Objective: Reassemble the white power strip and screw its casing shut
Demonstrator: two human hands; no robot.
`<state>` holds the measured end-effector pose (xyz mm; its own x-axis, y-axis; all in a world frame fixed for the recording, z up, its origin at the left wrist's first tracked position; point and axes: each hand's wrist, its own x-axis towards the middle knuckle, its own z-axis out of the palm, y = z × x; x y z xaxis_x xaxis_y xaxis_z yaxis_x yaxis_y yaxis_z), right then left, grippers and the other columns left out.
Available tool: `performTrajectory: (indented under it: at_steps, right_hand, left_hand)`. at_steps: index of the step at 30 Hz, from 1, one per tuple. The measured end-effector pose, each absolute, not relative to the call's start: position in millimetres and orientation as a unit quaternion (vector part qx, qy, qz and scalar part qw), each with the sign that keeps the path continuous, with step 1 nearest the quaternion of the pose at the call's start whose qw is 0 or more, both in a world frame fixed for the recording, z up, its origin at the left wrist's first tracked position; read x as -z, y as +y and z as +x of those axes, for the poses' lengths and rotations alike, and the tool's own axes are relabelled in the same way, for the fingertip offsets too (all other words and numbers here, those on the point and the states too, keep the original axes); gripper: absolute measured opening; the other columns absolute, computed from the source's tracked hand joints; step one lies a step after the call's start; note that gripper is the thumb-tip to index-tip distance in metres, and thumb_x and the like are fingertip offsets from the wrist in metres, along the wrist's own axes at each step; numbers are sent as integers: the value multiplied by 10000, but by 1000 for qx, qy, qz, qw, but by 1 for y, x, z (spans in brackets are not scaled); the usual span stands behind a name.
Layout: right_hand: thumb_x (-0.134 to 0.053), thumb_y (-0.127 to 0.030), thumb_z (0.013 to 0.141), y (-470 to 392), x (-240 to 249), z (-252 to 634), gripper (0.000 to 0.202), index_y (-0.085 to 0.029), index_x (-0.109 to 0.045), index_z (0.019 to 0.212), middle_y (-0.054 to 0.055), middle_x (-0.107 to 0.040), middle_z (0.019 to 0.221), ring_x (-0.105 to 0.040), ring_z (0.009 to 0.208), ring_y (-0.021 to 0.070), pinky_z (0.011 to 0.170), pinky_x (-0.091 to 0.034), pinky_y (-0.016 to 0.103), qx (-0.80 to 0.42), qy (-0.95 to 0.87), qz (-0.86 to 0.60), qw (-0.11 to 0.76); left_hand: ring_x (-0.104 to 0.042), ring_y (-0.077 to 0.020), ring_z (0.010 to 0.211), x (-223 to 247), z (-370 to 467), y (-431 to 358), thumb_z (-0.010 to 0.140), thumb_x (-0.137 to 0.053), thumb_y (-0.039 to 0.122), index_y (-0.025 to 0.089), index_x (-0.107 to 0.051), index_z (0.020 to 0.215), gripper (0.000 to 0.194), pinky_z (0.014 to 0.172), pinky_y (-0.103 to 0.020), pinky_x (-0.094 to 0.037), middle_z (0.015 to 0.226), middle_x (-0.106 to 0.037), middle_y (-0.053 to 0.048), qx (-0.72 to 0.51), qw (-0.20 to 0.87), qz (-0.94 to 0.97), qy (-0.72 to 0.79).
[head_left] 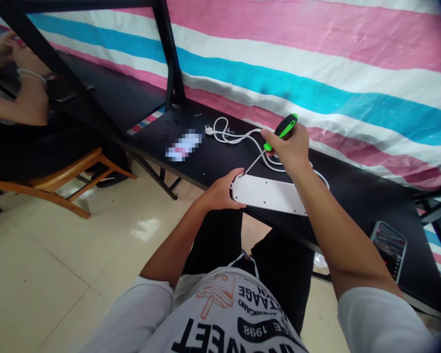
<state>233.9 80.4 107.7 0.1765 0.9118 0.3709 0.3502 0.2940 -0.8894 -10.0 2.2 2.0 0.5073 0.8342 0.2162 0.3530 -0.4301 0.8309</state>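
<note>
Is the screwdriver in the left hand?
No, the right hand grips the screwdriver; the left hand steadies the white power strip.

1. You hold a screwdriver (pixel 283 128) with a green and black handle.
2. Your power strip (pixel 266 195) is white, and so is its cord (pixel 238 138).
3. Your bench (pixel 353 196) is black.
4. The tarp (pixel 316 63) behind it runs in pink, white and blue stripes.
5. The floor (pixel 40 274) is cream tile.

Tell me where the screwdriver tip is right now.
In the head view, the screwdriver is gripped in the right hand, its tip at the left end of the white power strip, beside the left hand steadying it.
</note>
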Motion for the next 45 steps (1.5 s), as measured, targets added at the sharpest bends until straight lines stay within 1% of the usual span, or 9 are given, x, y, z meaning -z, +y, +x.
performTrajectory:
  at_steps: [4,8,10,15,23,29,33,40,45]
  right_hand:
    - [-1009,-791,711,81,-105,231,720,-265,-527,808,34,-667,697,-802,660,338,604,-758,582,-249,-587,-544,545]
    - [-1000,-831,686,81,-104,229,751,-270,-511,785,22,-663,681,-796,647,303,576,-749,505,-259,-587,-548,536]
    - [-988,-855,679,81,-104,229,747,-269,-543,806,20,-667,677,-793,646,300,566,-743,497,-271,-587,-541,537]
    - [-968,-850,728,83,-99,228,697,-263,-638,907,41,-693,705,-824,732,356,671,-761,595,-275,-592,-537,534]
    - [-975,-906,627,83,-97,230,775,-268,-578,816,18,-677,666,-788,628,298,597,-745,510,-271,-575,-550,541]
    - [-1012,-813,673,84,-96,230,719,-265,-572,825,71,-714,712,-813,690,364,669,-749,633,-273,-576,-562,527]
    - [-1023,-816,657,84,-93,229,728,-276,-596,893,50,-703,706,-832,754,408,689,-749,686,-276,-572,-551,541]
    - [-981,-869,680,87,-93,234,752,-279,-525,785,29,-689,657,-779,593,319,628,-738,586,-247,-586,-554,538]
    - [-978,-851,714,89,-92,236,724,-279,-557,856,25,-666,678,-818,693,358,648,-738,592,-257,-592,-546,534]
  left_hand:
    - [-642,-426,1562,-3,-10,2,671,-1024,410,236,-417,1769,1267,1334,-560,-502,1715,-627,-189,-316,380,782,381]
    - [-643,-425,1560,-2,-10,2,667,-1031,417,239,-419,1768,1272,1333,-565,-499,1713,-631,-188,-321,383,781,374]
    - [-646,-425,1557,-1,-10,3,665,-1035,420,238,-419,1766,1274,1327,-571,-503,1712,-634,-190,-324,386,779,373]
    - [-658,-424,1542,-1,-10,3,666,-1035,414,256,-417,1767,1272,1323,-578,-508,1706,-641,-180,-323,389,779,371]
    - [-633,-434,1570,-1,-10,2,660,-1037,414,253,-419,1767,1278,1328,-573,-506,1712,-630,-185,-321,386,779,376]
    - [-644,-428,1559,-3,-10,2,666,-1029,417,227,-421,1756,1263,1325,-567,-507,1708,-633,-197,-319,386,780,375]
    - [-647,-425,1556,-4,-10,2,669,-1028,415,245,-426,1750,1249,1330,-567,-500,1702,-639,-187,-318,389,778,376]
    - [-643,-422,1558,0,-9,2,664,-1031,404,265,-428,1733,1235,1330,-579,-500,1694,-634,-182,-330,394,775,367]
    - [-655,-412,1535,4,-8,2,639,-1033,402,276,-423,1670,1205,1290,-554,-531,1711,-582,-189,-349,392,770,363]
